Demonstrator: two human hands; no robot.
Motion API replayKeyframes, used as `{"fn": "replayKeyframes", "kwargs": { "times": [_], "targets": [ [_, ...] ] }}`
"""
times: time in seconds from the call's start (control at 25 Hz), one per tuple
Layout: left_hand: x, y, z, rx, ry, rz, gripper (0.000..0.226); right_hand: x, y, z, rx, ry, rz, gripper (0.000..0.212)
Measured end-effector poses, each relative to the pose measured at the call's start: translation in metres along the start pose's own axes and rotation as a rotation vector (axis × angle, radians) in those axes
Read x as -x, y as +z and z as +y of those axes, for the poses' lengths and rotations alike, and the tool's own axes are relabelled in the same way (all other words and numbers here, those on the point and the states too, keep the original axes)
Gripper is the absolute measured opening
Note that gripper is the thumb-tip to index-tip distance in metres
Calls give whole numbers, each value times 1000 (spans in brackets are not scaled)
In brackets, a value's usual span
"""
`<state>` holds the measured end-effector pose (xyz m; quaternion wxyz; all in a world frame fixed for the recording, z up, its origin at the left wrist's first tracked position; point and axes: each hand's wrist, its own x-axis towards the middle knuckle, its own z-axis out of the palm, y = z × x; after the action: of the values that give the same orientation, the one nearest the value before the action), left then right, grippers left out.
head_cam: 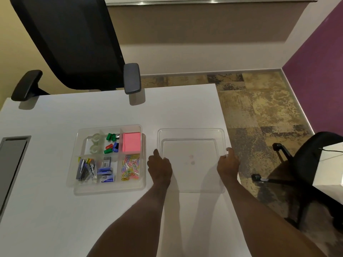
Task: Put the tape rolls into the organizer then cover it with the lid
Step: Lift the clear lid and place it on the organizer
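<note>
A clear plastic organizer [109, 188] sits on the white table, left of centre. Two clear tape rolls [95, 143] lie in its far-left compartment. The other compartments hold green, red and blue clips, pink sticky notes, staplers, staple boxes and coloured paper clips. To the right lies the clear lid [191, 134], flat near the table's right edge. My left hand [160, 166] grips the lid's left rim. On the opposite side, my right hand [228, 164] holds the right rim.
A black office chair [74, 43] stands behind the table with its armrest [132, 77] over the far edge. A grey cable hatch [11, 160] is set in the table at left. Another black chair [306, 164] stands on the patterned carpet at right.
</note>
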<state>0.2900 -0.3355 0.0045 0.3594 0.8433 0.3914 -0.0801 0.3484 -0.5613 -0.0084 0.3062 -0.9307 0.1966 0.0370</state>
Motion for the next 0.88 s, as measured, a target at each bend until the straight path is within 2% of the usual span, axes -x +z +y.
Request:
{"fn": "replayKeyframes", "kwargs": {
  "times": [0.2,0.4,0.6,0.88],
  "targets": [
    [1,-39,5,143,157,195,43,14,-20,-33,-97,-105,171,32],
    [1,-101,-3,278,252,345,40,37,-29,-78,-212,-97,178,35],
    [-11,-168,-25,289,197,417,24,74,-18,-126,-253,-115,141,28],
    [-25,-262,-66,388,172,511,24,134,-8,-196,-402,-272,99,20]
  ]
}}
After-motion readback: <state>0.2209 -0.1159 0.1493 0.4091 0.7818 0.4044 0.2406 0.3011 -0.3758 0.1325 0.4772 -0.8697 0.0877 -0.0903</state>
